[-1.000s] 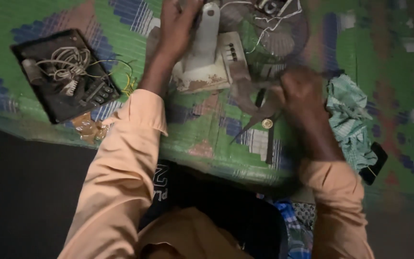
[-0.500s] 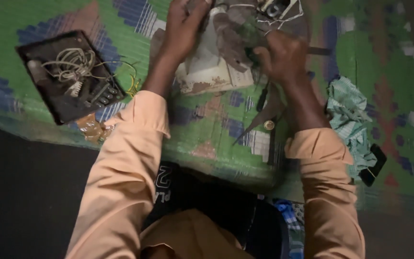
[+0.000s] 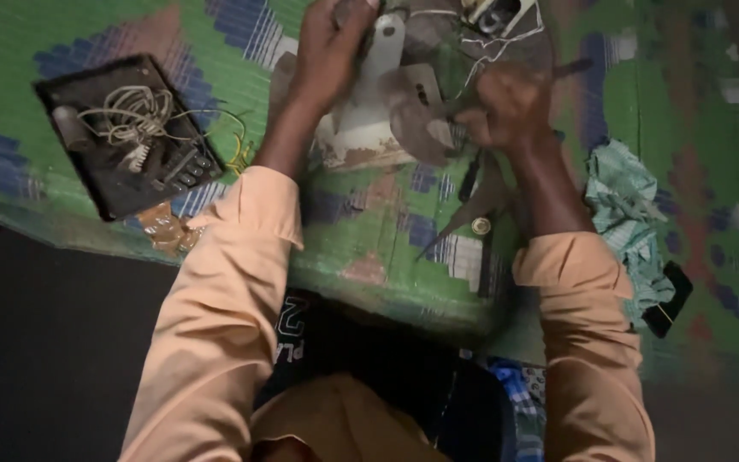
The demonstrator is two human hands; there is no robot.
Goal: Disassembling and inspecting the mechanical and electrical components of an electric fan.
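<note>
The fan lies dismantled on the green mat: its white body is bare, the blades are exposed, and loose wires trail beyond it. Judging by that, opening up is done and the inner work is under way. The left hand is clamped on the fan's upper part. The right hand is closed at the blades, though what it grips is too blurred to tell. The fan looks worn and grimy at its base. Left of the fan sits a black panel with coiled wires. Pliers lie just below the fan, a green cloth to its right.
</note>
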